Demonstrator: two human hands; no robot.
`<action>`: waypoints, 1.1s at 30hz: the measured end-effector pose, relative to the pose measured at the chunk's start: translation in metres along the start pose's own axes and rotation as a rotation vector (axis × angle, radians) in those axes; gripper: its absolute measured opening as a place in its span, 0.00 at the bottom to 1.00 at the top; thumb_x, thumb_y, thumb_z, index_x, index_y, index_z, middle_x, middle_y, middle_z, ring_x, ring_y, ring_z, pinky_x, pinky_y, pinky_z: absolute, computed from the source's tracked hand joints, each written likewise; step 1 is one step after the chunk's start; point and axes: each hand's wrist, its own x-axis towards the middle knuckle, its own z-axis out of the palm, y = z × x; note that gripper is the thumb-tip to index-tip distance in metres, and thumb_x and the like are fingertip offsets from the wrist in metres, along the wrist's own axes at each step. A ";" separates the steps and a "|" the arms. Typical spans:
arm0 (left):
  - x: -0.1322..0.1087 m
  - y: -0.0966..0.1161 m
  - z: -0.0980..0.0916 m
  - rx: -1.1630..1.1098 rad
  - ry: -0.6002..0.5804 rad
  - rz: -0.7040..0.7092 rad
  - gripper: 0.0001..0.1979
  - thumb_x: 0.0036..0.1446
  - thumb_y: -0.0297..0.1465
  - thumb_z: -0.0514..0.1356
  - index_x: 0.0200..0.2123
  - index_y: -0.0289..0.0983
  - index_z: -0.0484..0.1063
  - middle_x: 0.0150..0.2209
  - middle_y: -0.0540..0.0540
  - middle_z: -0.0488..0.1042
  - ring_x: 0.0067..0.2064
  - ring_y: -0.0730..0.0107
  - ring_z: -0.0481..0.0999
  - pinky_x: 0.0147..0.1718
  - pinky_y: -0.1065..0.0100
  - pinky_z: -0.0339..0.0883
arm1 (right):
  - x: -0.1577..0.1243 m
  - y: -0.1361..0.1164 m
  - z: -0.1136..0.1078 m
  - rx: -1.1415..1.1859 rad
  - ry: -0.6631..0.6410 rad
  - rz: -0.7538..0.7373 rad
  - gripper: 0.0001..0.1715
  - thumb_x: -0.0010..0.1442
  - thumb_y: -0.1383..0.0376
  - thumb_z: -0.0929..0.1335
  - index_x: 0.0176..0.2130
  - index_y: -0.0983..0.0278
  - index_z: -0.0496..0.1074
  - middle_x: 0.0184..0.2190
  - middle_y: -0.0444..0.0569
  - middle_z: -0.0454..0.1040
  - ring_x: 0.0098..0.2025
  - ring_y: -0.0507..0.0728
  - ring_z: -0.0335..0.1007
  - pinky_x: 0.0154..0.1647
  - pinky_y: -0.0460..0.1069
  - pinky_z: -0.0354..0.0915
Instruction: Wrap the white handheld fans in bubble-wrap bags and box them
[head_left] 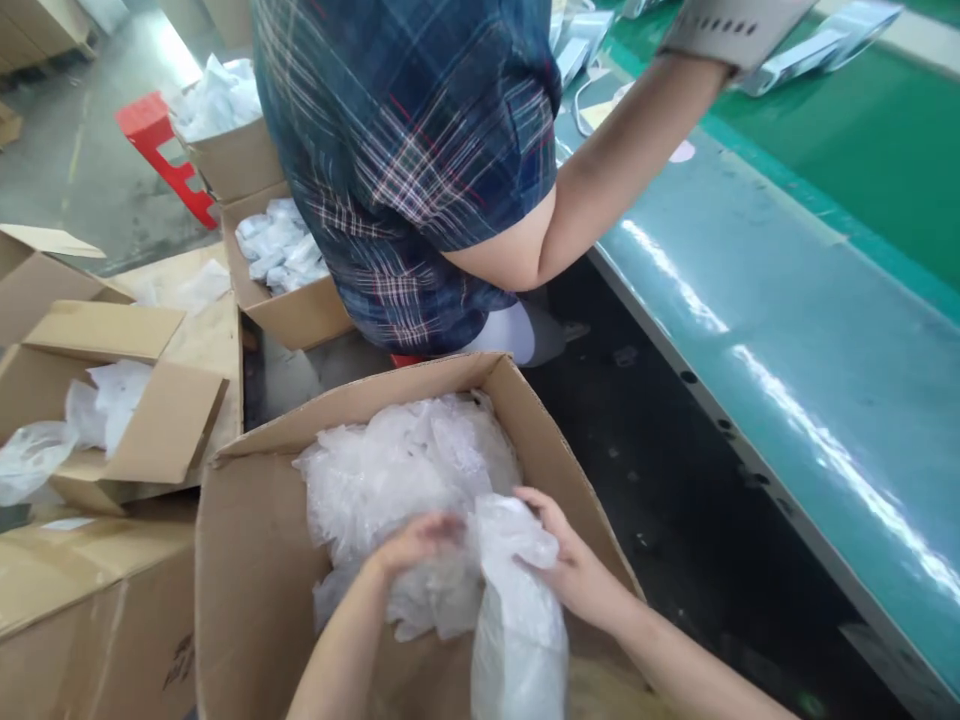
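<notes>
My right hand (564,560) is closed on the upper end of a white translucent plastic bag (521,620), which hangs down toward the bottom edge of the view. Whatever the bag may contain cannot be made out. To its left, my left hand (421,540) is blurred, its fingers stretched toward the bag with nothing visible in them. Both hands are over a large open cardboard box (247,570). Inside it lies a heap of crumpled clear plastic bags (397,450), partly behind my left hand.
A person in a plaid shirt (405,180) stands just ahead, beside a green workbench (787,330) on the right. Smaller cardboard boxes (300,310) with wrapped items stand ahead left. Another open box (161,420) holds plastic. A red stool (161,140) is farther back.
</notes>
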 end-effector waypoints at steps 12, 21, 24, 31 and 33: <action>0.088 -0.052 0.009 0.460 0.341 -0.234 0.15 0.39 0.19 0.62 0.32 0.40 0.72 0.55 0.42 0.67 0.63 0.49 0.54 0.60 0.50 0.41 | -0.012 0.007 -0.014 -0.006 -0.266 0.177 0.19 0.43 0.56 0.77 0.31 0.65 0.72 0.31 0.46 0.72 0.32 0.54 0.68 0.35 0.47 0.63; -0.052 0.048 0.026 0.053 0.222 0.217 0.24 0.49 0.30 0.60 0.51 0.39 0.61 0.42 0.44 0.70 0.42 0.61 0.71 0.43 0.65 0.65 | -0.028 -0.026 0.004 -0.285 -0.485 -0.110 0.11 0.53 0.59 0.72 0.37 0.62 0.79 0.64 0.51 0.54 0.70 0.63 0.33 0.65 0.57 0.44; -0.079 0.068 0.045 -0.159 -0.007 0.345 0.46 0.42 0.33 0.68 0.62 0.42 0.48 0.58 0.38 0.61 0.55 0.53 0.65 0.54 0.63 0.60 | -0.031 -0.036 0.021 -0.295 -0.508 -0.215 0.10 0.56 0.61 0.69 0.37 0.62 0.79 0.56 0.53 0.65 0.65 0.62 0.49 0.63 0.54 0.51; -0.017 0.036 0.030 -0.384 -0.113 0.191 0.49 0.36 0.29 0.72 0.62 0.43 0.54 0.52 0.41 0.69 0.55 0.53 0.69 0.53 0.57 0.61 | -0.033 -0.006 0.001 -0.206 -0.016 -0.125 0.09 0.55 0.59 0.69 0.30 0.62 0.68 0.30 0.46 0.70 0.33 0.55 0.66 0.36 0.47 0.64; 0.026 0.019 0.012 -0.218 0.206 -0.066 0.32 0.40 0.29 0.70 0.51 0.39 0.67 0.49 0.40 0.72 0.53 0.54 0.70 0.51 0.60 0.63 | -0.035 0.001 -0.013 -0.192 -0.006 -0.109 0.12 0.55 0.56 0.69 0.29 0.61 0.66 0.28 0.45 0.69 0.30 0.54 0.64 0.32 0.47 0.62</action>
